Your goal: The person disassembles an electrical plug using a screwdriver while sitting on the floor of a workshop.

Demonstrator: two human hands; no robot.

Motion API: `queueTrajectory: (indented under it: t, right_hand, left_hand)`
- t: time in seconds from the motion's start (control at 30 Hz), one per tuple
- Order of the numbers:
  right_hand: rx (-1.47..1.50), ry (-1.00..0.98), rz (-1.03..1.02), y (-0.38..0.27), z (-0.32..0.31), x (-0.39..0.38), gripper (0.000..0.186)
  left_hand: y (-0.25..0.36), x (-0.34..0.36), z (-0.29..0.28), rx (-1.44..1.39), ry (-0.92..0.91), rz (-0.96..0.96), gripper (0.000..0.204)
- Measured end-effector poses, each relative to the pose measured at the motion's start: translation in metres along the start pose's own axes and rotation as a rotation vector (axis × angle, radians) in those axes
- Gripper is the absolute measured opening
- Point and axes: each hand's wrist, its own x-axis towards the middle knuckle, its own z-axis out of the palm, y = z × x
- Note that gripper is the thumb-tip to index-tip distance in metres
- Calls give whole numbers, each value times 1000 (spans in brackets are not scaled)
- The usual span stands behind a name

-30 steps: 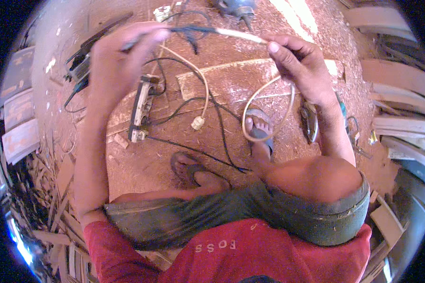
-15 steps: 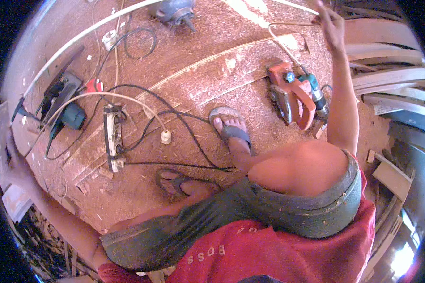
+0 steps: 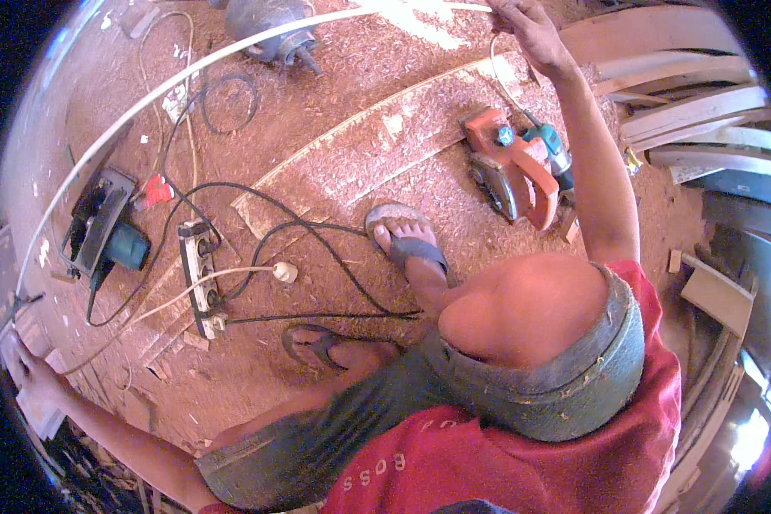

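Note:
A long, thin white length [image 3: 223, 56], cord or rod I cannot tell, arcs across the top of the view between my hands. My left hand [image 3: 32, 367], at the far left rim, is closed at its dark end piece [image 3: 24, 301]; those fingers are small and dim. At the upper right my right hand [image 3: 529, 36] pinches the other end. A beige cord [image 3: 158, 301] runs from beside my left hand across the black-and-white power strip [image 3: 199, 278] to a white plug [image 3: 285, 272].
On the sawdust-covered ground lie a circular saw [image 3: 107, 231], an orange electric planer [image 3: 514, 167], a teal drill [image 3: 552, 150] and a grey motor-like tool [image 3: 274, 34]. Black cables [image 3: 317, 204] loop near my sandalled foot [image 3: 407, 231]. Curved wooden pieces [image 3: 685, 77] stack at right.
My right hand has moved left and slightly up, and my left hand has come lower. The white length now hangs further left, and the white plug has dropped lower, its cord now over the power strip.

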Motion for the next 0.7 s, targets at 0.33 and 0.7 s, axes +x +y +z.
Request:
queueTrajectory:
  t: [0.33,0.7]
  right_hand:
    - [339,-271,-69,13,-3,-26,33]
    - [208,-172,165,2,1,-53,45]
  left_hand:
    - [-17,-38,17,614,-355,-548,77]
    - [64,-92,84,64,-966,-98,35]
